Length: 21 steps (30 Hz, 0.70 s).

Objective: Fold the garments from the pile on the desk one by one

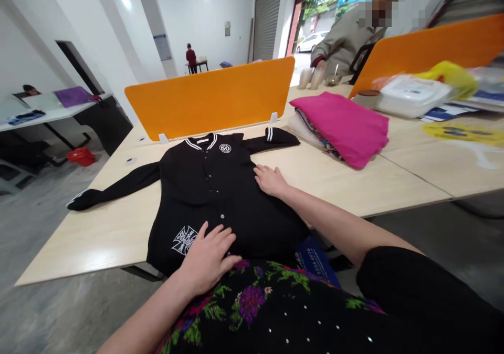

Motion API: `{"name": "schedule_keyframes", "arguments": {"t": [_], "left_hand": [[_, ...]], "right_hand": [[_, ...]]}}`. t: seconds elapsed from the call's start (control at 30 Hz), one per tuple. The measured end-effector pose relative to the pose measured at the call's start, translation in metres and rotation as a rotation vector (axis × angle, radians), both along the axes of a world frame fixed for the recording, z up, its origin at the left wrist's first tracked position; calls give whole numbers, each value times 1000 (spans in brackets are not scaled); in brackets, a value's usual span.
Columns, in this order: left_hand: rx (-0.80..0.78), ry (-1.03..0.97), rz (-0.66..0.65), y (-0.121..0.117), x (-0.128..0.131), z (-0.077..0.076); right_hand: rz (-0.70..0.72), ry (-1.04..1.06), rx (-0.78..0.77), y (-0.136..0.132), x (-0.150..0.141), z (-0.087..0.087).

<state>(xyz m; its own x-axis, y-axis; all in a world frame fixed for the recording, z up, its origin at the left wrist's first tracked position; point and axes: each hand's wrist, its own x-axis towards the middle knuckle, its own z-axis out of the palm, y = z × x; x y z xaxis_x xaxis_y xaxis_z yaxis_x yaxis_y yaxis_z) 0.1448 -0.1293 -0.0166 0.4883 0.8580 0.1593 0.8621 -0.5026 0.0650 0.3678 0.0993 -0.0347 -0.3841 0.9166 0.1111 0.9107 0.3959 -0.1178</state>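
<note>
A black snap-front jacket [189,180] with white-striped collar and cuffs lies face up on the wooden table [98,238], its sleeves spread to both sides. It bears a round white badge on the chest and a white cross-shaped print low on the front. My left hand [210,251] rests flat on the lower front near the hem, fingers spread. Along the jacket's right side edge lies my right hand [271,179], its fingers extended on the cloth. Neither hand grips anything that I can see. The hem partly hangs over the table's near edge.
An orange divider [212,99] stands behind the jacket. Folded pink cloth [342,125] lies to the right, with a white plastic box [413,95] beyond it. Across the table is another person [338,39], near some cups [311,77]. A red bucket [81,156] sits on the floor at left.
</note>
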Motion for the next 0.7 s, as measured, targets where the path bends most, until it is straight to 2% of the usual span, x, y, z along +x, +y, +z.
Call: {"name": "schedule_keyframes", "arguments": {"t": [0.1,0.2,0.27,0.37,0.43,0.5,0.6,0.7], "left_hand": [[166,-150,157,31,-33,16],[309,-202,286,91,-77,25],[297,-127,363,133,-103,23],[120,73,563,181,-129,9],[-9,171,695,201,-140,-3],[-70,206,762,217,-146,-12],[-83,203,784,236,-152,-16],[-67,196,776,247,-154,-16]], "right_hand": [[-59,38,41,12,-4,17],[-31,170,182,33,-25,30],[27,225,216,49,-44,30],[64,167,82,75,-69,15],[52,106,-16,93,-78,2],[29,75,-44,112,-83,-8],[25,51,-41,136,-86,-13],[36,46,-27,149,-87,-12]]}}
